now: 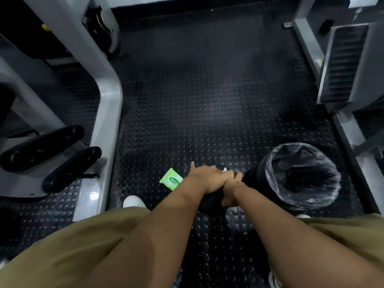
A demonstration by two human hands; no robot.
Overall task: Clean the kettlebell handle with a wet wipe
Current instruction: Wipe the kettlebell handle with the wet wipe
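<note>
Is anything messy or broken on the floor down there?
Nothing looks spilled or broken. The green wipe pack just lies crooked on the studded floor, beside the left hand. The bin stands upright with its liner in. The kettlebell is mostly hidden under that hand and the right hand.

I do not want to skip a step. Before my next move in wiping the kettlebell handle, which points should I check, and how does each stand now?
1. Wipe at the hands: ok, a white corner shows between them.
2. Kettlebell steadied: ok, the left hand rests on it.
3. Right hand hold: cannot tell, mostly hidden.
4. Wipe pack in reach: ok, on the floor beside the left hand.
5. Bin ready: ok, lined, at the right.
</note>
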